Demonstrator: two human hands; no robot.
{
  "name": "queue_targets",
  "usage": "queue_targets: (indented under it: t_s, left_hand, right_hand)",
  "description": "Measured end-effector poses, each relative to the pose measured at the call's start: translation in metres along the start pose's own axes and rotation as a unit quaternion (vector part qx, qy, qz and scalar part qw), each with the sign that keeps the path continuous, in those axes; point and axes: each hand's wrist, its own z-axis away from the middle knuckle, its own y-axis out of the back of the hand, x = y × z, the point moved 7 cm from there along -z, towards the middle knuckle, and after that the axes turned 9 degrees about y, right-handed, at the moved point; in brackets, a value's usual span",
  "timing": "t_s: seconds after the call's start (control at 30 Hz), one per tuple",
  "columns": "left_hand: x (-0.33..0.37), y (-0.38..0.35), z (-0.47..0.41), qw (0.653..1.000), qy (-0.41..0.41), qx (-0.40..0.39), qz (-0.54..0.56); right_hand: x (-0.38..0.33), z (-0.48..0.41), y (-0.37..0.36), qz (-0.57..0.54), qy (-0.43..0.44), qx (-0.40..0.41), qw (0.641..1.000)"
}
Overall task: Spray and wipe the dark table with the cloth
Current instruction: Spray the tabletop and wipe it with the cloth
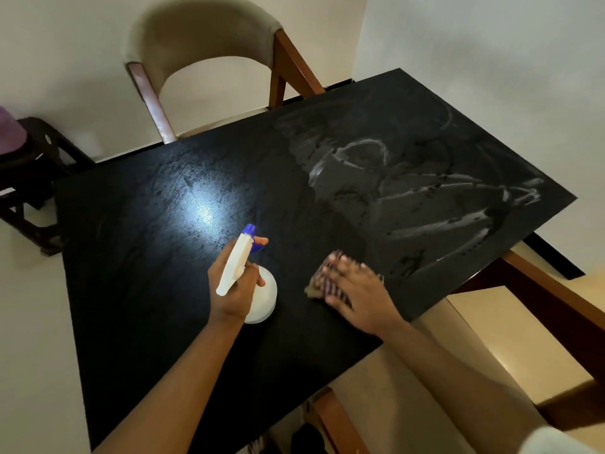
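Centrally, left hand point(234, 291) gripping plastic bottle point(265, 298), right hand point(360, 298) flat on cloth point(316, 283), streaky table point(147, 257).

Black table point(147, 273), white spray bottle point(266, 298), blue nozzle point(250, 229), maroon-striped cloth point(317, 283)

Spray bottle point(265, 301), in left hand point(234, 291), sits over table point(147, 257) left of cloth point(315, 284), which lies on table under right hand point(358, 298); chair point(203, 31) behind table, stool point(36, 152) off its left.

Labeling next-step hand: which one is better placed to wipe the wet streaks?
Right. The right hand lies flat on the cloth, beside the wet streaks; the left hand grips the spray bottle.
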Motion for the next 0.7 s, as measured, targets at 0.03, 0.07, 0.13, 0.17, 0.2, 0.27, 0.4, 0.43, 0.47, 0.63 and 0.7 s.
queue_targets:
  t_s: [0.03,0.07,0.13,0.17,0.2,0.27,0.4,0.43,0.47,0.63,0.7]
  left_hand:
    - [0.002,0.0,0.001,1.0,0.001,0.008,-0.008]
    - [0.004,-0.001,0.003,1.0,0.003,0.014,-0.012]
    - [0.006,-0.002,0.004,1.0,0.005,0.011,-0.008]
    - [0.007,-0.001,0.005,1.0,0.002,0.008,-0.005]
    - [0.008,0.0,0.005,1.0,0.001,0.009,-0.004]
    - [0.012,0.0,0.006,1.0,-0.005,0.009,-0.009]
    - [0.015,0.0,0.007,1.0,-0.001,0.002,-0.007]
    - [0.016,0.001,0.006,1.0,-0.005,0.0,-0.007]
    - [0.016,0.001,0.006,1.0,-0.01,-0.001,-0.007]
    - [0.01,0.001,0.005,1.0,-0.007,0.008,-0.011]
    - [0.008,0.0,0.005,1.0,-0.007,-0.002,-0.008]
  right_hand:
    - [0.019,-0.011,0.005,0.001,-0.069,0.004,0.998]
    - [0.033,-0.017,0.006,-0.003,-0.135,0.011,0.991]
    - [0.033,-0.017,0.005,-0.014,-0.215,0.028,0.976]
    - [0.019,-0.011,0.002,-0.01,-0.215,0.031,0.976]
    - [-0.001,-0.001,-0.001,-0.007,-0.192,0.029,0.981]
    - [-0.04,0.03,-0.007,-0.016,-0.127,0.02,0.992]
    - [-0.07,0.081,-0.016,-0.053,-0.06,-0.027,0.996]
    - [-0.063,0.083,-0.014,-0.052,-0.057,-0.032,0.997]
    - [-0.051,0.08,-0.012,-0.047,-0.064,-0.031,0.996]
    - [0.028,0.061,0.009,-0.028,-0.239,0.001,0.971]
    - [0.025,0.063,0.009,-0.02,-0.271,0.012,0.962]
